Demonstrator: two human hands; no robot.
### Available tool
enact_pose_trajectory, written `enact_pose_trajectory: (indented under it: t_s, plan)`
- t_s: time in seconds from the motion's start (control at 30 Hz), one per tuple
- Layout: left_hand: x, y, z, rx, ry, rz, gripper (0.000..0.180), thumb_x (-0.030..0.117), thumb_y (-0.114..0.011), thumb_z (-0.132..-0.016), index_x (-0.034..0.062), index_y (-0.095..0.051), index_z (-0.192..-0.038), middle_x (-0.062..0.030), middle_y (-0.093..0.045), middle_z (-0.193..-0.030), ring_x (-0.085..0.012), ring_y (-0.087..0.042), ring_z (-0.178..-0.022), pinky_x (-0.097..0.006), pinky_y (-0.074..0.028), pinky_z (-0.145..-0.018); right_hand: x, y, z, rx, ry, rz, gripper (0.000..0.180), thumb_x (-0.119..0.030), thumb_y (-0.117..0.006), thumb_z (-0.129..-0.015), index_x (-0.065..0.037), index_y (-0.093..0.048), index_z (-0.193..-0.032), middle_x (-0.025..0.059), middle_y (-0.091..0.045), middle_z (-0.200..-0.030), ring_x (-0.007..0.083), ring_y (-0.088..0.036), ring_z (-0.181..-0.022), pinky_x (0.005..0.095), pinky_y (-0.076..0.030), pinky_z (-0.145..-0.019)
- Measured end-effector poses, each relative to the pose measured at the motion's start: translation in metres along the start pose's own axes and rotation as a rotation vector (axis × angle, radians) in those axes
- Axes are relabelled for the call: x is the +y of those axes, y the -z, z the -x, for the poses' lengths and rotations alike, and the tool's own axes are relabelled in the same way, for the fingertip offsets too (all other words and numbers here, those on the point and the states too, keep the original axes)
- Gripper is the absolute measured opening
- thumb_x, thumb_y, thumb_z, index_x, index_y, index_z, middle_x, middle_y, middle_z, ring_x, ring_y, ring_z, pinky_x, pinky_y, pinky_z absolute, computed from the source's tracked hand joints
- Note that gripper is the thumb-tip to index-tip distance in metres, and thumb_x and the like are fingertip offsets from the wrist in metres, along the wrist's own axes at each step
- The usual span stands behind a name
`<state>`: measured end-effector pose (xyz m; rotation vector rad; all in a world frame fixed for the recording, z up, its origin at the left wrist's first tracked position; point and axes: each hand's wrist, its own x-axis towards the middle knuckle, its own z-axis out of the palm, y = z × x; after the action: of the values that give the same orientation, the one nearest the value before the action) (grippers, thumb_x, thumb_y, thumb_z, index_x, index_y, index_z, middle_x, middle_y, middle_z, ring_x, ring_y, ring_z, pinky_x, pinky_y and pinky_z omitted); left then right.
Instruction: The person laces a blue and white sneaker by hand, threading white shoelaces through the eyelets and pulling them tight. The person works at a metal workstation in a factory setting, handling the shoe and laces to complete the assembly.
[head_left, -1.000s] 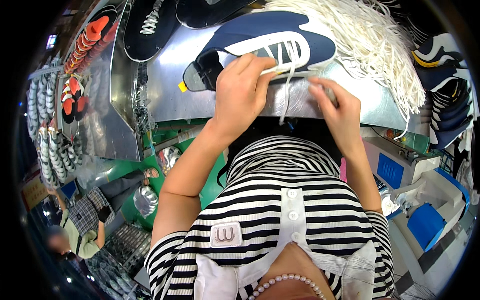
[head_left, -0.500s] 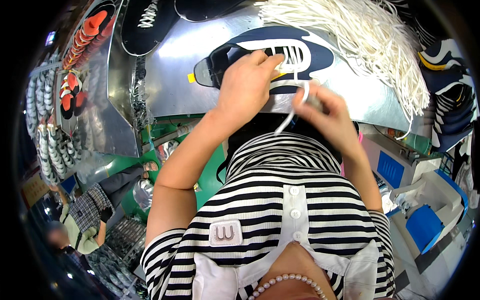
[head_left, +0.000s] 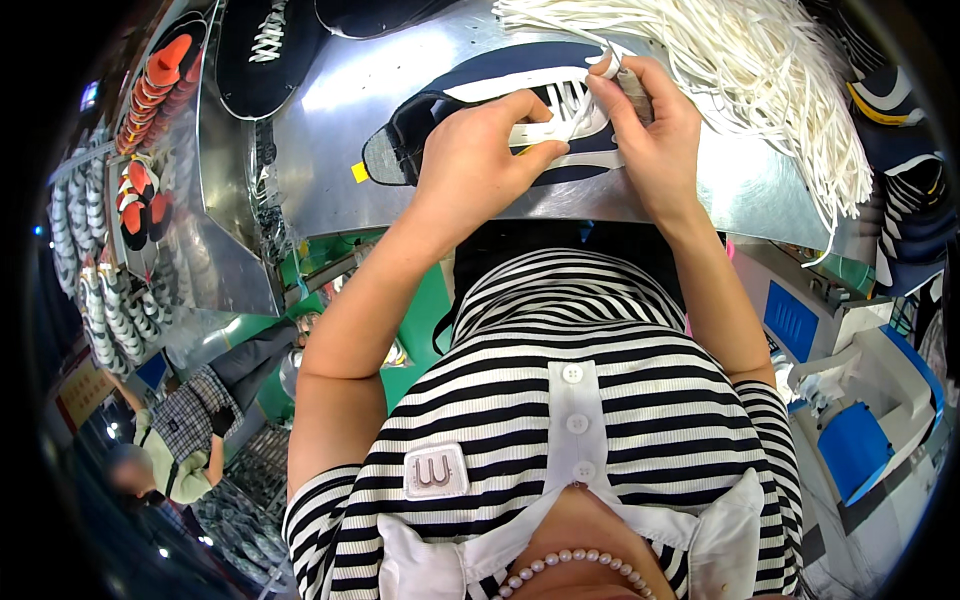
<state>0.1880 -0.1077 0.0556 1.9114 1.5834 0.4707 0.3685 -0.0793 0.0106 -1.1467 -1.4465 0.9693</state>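
A broad, shiny sheet-metal surface (head_left: 330, 130) is seen across the far part of the view; on it, at the middle, a flat navy-and-white shoe upper with a white eyelet panel (head_left: 470, 100) is laid with its long side left to right; a large heap of loose white shoelaces (head_left: 740, 70) is piled at the far right of the surface, just beside the upper; two black laced shoe uppers (head_left: 255, 50) are laid at the far left.

The left hand (head_left: 475, 165) is pressed down on the near middle of the upper, its fingers closed over the white panel so that the piece is pinned flat; the right hand (head_left: 650, 130) is held at the right end of the eyelet rows, its grip pinched shut on a thin white lace (head_left: 585, 110), which is drawn across the eyelets.

Lacing is judged to be under way and not finished; several white crossings are seen over the eyelet rows between the two hands, so part of the threading appears done; how many eyelets remain cannot be told, since the hands cover much of the panel; the lace end is not yet tied or tucked, as far as is shown.
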Motion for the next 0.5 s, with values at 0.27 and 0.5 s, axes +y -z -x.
enact_pose_trajectory:
  t_s: [0.27,0.5]
  plan:
    - [0.0,-0.013,-0.002,0.143,-0.03,-0.111,0.031,0.032,-0.077,-0.078,0.0056,-0.068,-0.09,-0.01,-0.069,-0.076,-0.0276,-0.065,-0.064,-0.035,-0.048,-0.062,-0.023,0.022,0.045,-0.149,-0.232,-0.054,0.018,-0.011,-0.061,-0.097,0.002,-0.056,-0.107,0.0111,-0.07,-0.09,0.0158,-0.068,-0.08,0.0272,-0.053,-0.07]
    - [-0.002,-0.015,-0.002,0.186,-0.083,-0.114,0.028,0.032,-0.077,-0.078,0.0065,-0.069,-0.085,-0.0093,-0.066,-0.066,-0.026,-0.06,-0.054,-0.035,-0.046,-0.056,-0.021,0.024,0.05,-0.216,-0.235,0.069,0.014,-0.011,-0.06,-0.097,0.001,-0.057,-0.103,0.0113,-0.071,-0.081,0.0171,-0.071,-0.075,0.0272,-0.052,-0.066]
